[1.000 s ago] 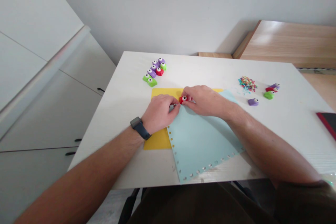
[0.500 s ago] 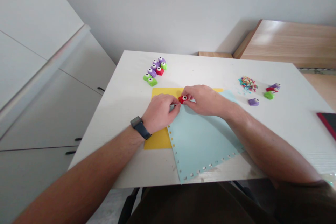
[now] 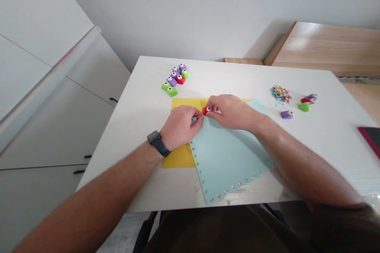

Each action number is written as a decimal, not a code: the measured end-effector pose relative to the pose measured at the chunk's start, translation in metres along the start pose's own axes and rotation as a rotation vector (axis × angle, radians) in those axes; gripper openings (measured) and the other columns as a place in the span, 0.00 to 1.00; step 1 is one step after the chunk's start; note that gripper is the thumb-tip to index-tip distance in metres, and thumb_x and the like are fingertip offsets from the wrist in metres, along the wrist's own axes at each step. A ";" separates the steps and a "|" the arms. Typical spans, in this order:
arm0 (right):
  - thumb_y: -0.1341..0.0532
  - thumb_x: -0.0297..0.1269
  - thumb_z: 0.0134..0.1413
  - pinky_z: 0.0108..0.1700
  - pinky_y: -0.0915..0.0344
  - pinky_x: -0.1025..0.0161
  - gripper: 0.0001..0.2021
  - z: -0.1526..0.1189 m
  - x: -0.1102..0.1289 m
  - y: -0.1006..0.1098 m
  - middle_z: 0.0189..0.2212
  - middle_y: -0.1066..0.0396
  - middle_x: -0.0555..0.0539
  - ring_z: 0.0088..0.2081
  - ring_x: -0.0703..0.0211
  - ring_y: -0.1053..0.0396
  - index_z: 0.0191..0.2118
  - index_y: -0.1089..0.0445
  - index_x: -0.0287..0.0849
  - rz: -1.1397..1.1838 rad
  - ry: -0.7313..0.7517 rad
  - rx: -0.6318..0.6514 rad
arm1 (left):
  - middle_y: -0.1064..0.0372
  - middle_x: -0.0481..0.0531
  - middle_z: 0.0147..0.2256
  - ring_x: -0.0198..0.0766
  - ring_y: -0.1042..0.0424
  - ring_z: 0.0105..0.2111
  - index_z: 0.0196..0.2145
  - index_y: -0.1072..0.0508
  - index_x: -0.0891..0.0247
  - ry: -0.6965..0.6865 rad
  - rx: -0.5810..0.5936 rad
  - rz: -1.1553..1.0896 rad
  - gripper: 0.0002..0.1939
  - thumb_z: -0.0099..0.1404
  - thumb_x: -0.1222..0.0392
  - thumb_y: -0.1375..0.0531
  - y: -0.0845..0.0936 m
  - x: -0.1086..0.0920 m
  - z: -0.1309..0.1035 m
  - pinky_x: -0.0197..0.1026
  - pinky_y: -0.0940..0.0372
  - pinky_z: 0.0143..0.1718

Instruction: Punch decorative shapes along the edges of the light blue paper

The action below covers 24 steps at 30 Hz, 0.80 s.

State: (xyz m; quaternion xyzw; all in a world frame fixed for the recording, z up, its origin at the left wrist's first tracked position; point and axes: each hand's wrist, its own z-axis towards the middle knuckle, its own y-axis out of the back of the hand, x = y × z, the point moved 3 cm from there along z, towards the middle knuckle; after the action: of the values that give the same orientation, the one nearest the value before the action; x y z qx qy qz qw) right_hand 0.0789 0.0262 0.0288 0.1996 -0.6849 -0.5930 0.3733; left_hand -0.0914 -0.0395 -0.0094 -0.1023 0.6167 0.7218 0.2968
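Between the thumb and fingers of my right hand (image 3: 230,111) is a red craft hole punch (image 3: 207,110) with a white top, close to the upper left edge of the light blue paper (image 3: 231,158). My left hand (image 3: 184,124), with a dark watch on its wrist, pinches that paper edge just left of the punch. Small cut-out shapes run along the paper's left and lower edges. Under the blue sheet lies a yellow sheet (image 3: 178,160), partly covered by it and by my hands.
Several purple, green and red punches (image 3: 171,81) are grouped at the back left of the white table (image 3: 231,83). A pile of colourful paper cutouts (image 3: 280,94) lies at the right. Beside it are a purple punch (image 3: 287,114) and a small cluster with a green punch (image 3: 304,106).
The blue paper's lower corner has shifted slightly up and to the right. Both hands stay nearly in place, with the red punch still at the paper's edge.
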 end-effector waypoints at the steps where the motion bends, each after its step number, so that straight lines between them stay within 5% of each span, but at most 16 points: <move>1: 0.40 0.42 0.66 0.42 0.39 0.60 0.11 0.000 0.000 0.000 0.40 0.21 0.42 0.41 0.52 0.26 0.46 0.27 0.41 -0.002 0.000 0.000 | 0.23 0.53 0.35 0.44 0.26 0.37 0.34 0.24 0.62 -0.002 -0.001 0.001 0.09 0.70 0.58 0.42 0.000 0.000 0.000 0.47 0.36 0.41; 24: 0.42 0.32 0.64 0.44 0.37 0.62 0.11 0.001 -0.002 -0.002 0.41 0.20 0.45 0.42 0.55 0.25 0.49 0.25 0.44 0.051 0.028 0.025 | 0.22 0.54 0.36 0.45 0.25 0.38 0.35 0.24 0.62 -0.023 0.006 0.039 0.10 0.70 0.58 0.43 -0.001 0.001 0.000 0.47 0.36 0.41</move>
State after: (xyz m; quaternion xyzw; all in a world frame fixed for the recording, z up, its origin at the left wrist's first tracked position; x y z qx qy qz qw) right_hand 0.0790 0.0277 0.0269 0.1950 -0.6919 -0.5717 0.3954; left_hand -0.0913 -0.0393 -0.0111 -0.0808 0.6171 0.7270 0.2900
